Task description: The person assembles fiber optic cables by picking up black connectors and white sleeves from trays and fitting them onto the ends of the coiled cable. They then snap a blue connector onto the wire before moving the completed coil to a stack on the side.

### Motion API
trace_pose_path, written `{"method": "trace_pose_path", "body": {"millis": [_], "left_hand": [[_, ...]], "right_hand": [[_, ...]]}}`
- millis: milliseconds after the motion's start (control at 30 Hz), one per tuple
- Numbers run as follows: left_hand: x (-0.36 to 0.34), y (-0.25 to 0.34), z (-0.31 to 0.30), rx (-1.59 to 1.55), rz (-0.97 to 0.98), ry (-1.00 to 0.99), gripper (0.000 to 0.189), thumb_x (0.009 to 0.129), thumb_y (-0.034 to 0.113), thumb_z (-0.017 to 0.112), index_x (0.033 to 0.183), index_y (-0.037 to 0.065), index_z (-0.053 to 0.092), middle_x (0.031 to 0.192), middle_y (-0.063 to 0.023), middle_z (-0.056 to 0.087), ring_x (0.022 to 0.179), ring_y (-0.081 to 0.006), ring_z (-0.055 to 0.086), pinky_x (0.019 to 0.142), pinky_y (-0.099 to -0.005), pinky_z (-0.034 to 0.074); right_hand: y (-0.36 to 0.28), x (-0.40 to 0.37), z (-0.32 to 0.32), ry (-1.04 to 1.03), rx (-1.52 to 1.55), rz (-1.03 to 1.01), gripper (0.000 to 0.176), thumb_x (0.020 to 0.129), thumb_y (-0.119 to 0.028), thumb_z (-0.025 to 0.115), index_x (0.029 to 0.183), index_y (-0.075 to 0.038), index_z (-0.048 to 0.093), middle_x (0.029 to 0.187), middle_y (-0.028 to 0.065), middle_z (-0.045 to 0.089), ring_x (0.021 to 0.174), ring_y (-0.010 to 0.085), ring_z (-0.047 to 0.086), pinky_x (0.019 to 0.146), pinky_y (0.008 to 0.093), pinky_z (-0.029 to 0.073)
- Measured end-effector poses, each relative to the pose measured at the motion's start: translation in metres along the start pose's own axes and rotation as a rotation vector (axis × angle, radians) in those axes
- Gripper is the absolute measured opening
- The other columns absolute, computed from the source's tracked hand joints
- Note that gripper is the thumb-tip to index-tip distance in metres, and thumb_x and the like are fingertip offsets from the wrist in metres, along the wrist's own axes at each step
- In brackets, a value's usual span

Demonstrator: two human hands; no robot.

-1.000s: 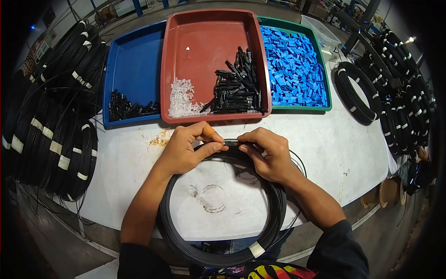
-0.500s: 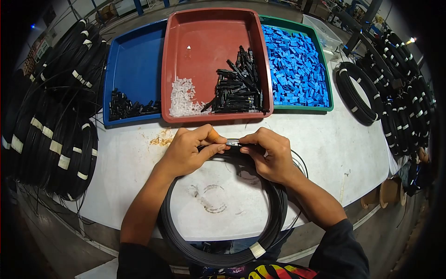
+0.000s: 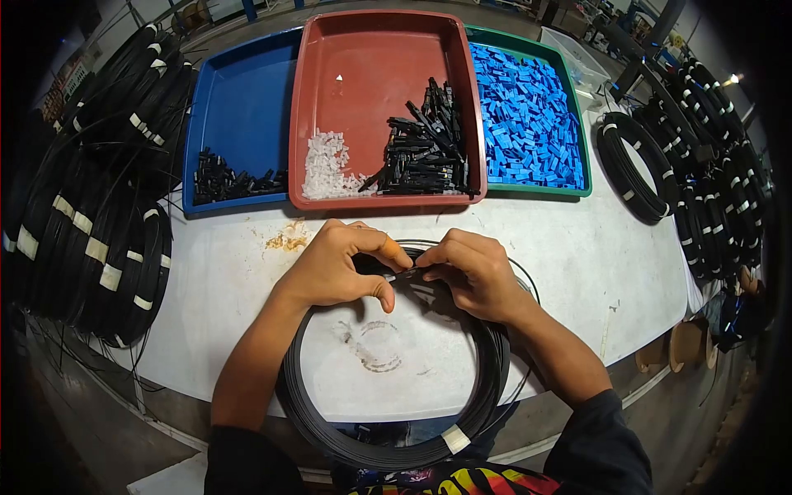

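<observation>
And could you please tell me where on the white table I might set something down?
The widest bare patch of the white table lies right of the right hand, below the green tray. Inside the large coil it is bare too, though stained. It is crowded at the coil's far side, by the left hand.
</observation>
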State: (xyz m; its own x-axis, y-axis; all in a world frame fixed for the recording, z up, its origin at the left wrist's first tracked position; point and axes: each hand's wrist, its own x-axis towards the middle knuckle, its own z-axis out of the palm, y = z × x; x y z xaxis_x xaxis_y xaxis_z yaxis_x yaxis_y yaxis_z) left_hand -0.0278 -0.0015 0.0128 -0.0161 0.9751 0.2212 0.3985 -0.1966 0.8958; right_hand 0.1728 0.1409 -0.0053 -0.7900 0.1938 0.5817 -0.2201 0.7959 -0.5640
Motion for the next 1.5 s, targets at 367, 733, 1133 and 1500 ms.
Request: {"method": "trace_pose_path", "body": {"millis": [367, 733, 1133, 1500], "left_hand": [[-0.001, -0.012, 0.004, 0.133, 0.054, 0.008, 0.04, 0.051, 0.01, 0.097, 0.088, 0.003, 0.081, 0.078, -0.0039, 0.078, 0.068, -0.0094, 0.055, 0.065, -0.028, 0.044], [0.001, -0.012, 0.004, 0.161, 0.079, 0.022, 0.034, 0.054, 0.009, 0.094, 0.085, 0.003, 0.081, 0.074, -0.0048, 0.078, 0.064, -0.0103, 0.055, 0.071, -0.0293, 0.044], [-0.001, -0.011, 0.005, 0.184, 0.087, 0.033, 0.031, 0.058, 0.008, 0.091, 0.086, 0.002, 0.08, 0.076, -0.0059, 0.078, 0.064, -0.0139, 0.058, 0.072, -0.0306, 0.047], [0.001, -0.013, 0.004, 0.178, 0.057, 0.024, 0.031, 0.057, 0.005, 0.091, 0.084, 0.001, 0.08, 0.075, -0.0049, 0.077, 0.067, -0.0139, 0.055, 0.07, -0.0298, 0.046]], "right_hand": [[0.001, 0.001, 0.0, -0.077, 0.015, -0.025, 0.022, 0.072, 0.001, 0.08, 0.089, -0.004, 0.067, 0.081, 0.0089, 0.064, 0.071, 0.0295, 0.067, 0.062, 0.0382, 0.052], [-0.001, 0.001, 0.001, -0.05, 0.064, 0.045, 0.022, 0.071, 0.006, 0.078, 0.088, -0.003, 0.067, 0.081, 0.0099, 0.064, 0.071, 0.029, 0.067, 0.062, 0.0378, 0.053], [0.0, 0.0, 0.003, -0.077, 0.018, 0.067, 0.024, 0.073, 0.003, 0.077, 0.092, -0.004, 0.065, 0.084, 0.0103, 0.064, 0.073, 0.0312, 0.068, 0.064, 0.0398, 0.054], [0.003, -0.001, 0.001, -0.058, 0.025, 0.019, 0.021, 0.076, -0.003, 0.078, 0.092, -0.006, 0.066, 0.085, 0.0097, 0.065, 0.074, 0.0326, 0.067, 0.063, 0.0422, 0.053]]}}
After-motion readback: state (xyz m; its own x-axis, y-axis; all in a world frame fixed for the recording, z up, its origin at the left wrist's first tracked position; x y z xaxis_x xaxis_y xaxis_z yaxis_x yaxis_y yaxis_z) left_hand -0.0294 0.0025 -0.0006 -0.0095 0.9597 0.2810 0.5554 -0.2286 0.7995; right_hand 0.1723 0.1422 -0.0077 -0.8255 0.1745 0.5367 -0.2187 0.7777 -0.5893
